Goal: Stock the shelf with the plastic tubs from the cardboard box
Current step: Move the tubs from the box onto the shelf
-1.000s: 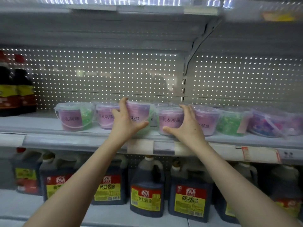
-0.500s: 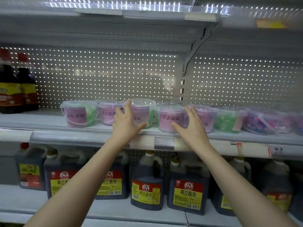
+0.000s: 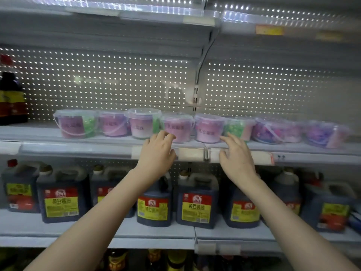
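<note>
Tubs: one row along the near edge of the middle shelf, lids on, upright, most touching or just beside their neighbours. Roughly eight; the right end is too blurred for a firm count. Pink labels face out on the left five; the ones further right are turned or label-less, can't tell.

Left hand: fingers loosely curled, gripping nothing, tips at the front of the fourth tub from the left. Contact or just short of it, can't tell.
Right hand: fingers spread and mostly straight, nothing held, tips at the lower front of the fifth tub.

Judgement: this pair is placed, both hands free. Box is not in view, so the remaining count is unknown. There is a gap on the shelf between the leftmost tub and the bottles at far left, and depth behind the row, so there is room for more.

Below: jugs on the next shelf down.
</note>
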